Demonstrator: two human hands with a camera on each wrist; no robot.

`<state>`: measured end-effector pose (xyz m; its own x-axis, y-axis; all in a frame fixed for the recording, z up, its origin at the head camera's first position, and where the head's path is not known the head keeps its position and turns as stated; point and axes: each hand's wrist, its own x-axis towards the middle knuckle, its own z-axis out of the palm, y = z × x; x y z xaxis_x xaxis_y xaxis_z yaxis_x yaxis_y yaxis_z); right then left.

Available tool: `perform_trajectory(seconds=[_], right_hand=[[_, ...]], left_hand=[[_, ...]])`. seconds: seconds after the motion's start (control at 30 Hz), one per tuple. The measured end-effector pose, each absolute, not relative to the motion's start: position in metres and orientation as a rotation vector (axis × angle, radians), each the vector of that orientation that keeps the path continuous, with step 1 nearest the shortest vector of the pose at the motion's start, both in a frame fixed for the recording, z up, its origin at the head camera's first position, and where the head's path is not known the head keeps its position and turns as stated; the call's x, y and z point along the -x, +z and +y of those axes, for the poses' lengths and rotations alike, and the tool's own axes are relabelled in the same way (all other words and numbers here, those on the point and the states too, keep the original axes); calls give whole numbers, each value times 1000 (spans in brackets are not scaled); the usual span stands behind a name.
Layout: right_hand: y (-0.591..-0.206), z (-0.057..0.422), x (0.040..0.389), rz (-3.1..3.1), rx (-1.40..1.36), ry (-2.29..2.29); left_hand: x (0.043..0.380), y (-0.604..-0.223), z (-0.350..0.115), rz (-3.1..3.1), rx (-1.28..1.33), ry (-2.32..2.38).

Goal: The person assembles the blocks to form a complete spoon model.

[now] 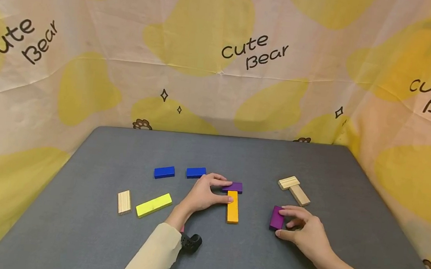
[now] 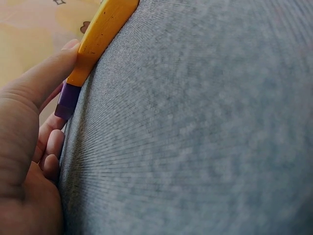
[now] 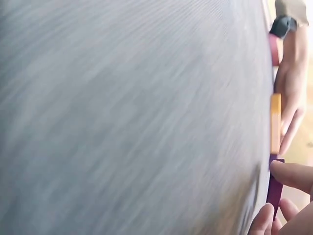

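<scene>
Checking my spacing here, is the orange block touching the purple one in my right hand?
Apart: the head view shows gray tabletop between the orange block and that purple block.

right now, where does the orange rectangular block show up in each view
Head: the orange rectangular block lies just right of centre, in the lower half.
Left wrist: the orange rectangular block slants down from the top edge, left of centre.
Right wrist: the orange rectangular block is near the right edge, around mid-height.
Shared landmark: the person's left grip, next to it in all three.
</scene>
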<state>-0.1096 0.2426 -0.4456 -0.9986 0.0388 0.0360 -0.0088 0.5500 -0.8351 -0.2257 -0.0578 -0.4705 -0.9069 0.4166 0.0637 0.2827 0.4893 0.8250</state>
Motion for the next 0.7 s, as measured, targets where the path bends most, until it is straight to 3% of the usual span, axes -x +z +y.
perform_trajectory(seconds=[0.33,0.7], right_hand=[[-438,195,97,-2715,-182,1628],[-448,167,89,-2689,-575,1499]], left_hand=[[225,-471,-56,2595,-602,1387],[226,-471,-56,2614,-613,1378]])
